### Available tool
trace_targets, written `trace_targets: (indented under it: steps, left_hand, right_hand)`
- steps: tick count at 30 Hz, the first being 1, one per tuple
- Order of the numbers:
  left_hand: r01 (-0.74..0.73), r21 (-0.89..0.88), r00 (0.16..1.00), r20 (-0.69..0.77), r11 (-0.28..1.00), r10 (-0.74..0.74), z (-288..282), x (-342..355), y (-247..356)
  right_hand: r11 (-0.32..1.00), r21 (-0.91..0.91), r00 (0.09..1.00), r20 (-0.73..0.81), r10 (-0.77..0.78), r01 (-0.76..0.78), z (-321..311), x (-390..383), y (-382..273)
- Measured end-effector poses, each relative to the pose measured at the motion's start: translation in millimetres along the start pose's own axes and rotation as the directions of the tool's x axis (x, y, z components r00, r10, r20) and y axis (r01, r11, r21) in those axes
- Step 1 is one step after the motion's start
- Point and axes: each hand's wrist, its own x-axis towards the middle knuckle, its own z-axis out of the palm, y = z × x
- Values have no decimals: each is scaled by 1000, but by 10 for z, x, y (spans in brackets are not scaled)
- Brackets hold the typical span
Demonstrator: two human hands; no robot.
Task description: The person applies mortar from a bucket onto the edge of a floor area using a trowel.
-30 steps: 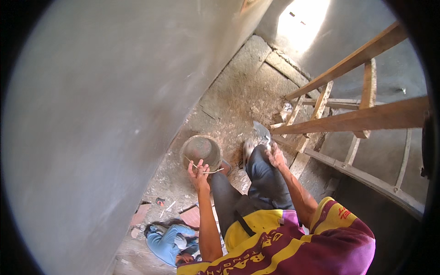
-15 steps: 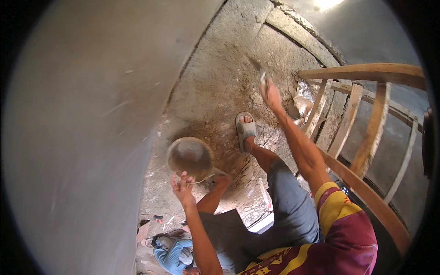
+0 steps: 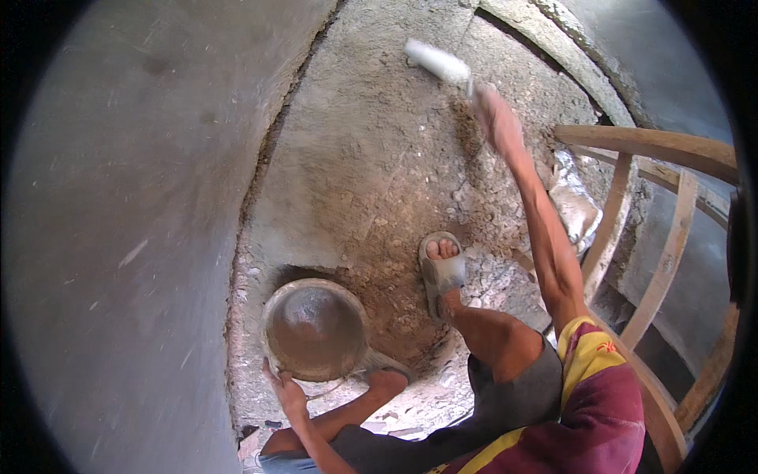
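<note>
My right hand (image 3: 499, 122), blurred by motion, is closed around the handle of a trowel (image 3: 439, 62), its pale blade held over the rough floor at the far side. At the lower left, my left hand (image 3: 286, 395) grips the near side of a round bucket (image 3: 347, 304) where its thin handle (image 3: 325, 393) loops. Grey-brown wet mortar (image 3: 312, 324) lies in the bucket, with a lighter shine at its far side. Exactly how the left fingers wrap the rim or handle is partly hidden.
A smooth grey wall (image 3: 134, 237) rises along the left. On the right leans a wooden ladder (image 3: 655, 150), with a pale sack (image 3: 575, 197) behind it. My sandalled foot (image 3: 444, 272) stands on loose rubble. A concrete ledge (image 3: 568, 47) runs at the far right.
My right hand has swung the trowel farther away, and its blade now points left and catches light. My left hand has come to the bucket's near rim. The view has shifted.
</note>
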Motion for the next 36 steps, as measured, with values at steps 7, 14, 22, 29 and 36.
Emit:
trace_targets:
  steps: [7, 14, 22, 29, 36]
  left_hand:
    - [114, -54, 948, 305, 992, -92, -390, 19, 471]
    - [-298, 457, 952, 200, 838, 230, -727, -427, 1425]
    - [-382, 144, 917, 180, 913, 355, -801, -748, 1660]
    - [-423, -73, 881, 202, 903, 428, -868, -629, 1471]
    - [-392, 17, 918, 71, 920, 390, -892, -548, 1315]
  right_hand:
    - [951, 238, 919, -293, 263, -196, 140, 356, -608]
    - [963, 183, 963, -148, 224, -196, 612, 773, -231]
    - [934, 134, 925, -146, 350, -332, -301, 355, -193]
    - [992, -113, 990, -126, -66, 52, -382, 824, 757]
    - [956, 92, 960, 41, 277, -279, -302, 412, -223]
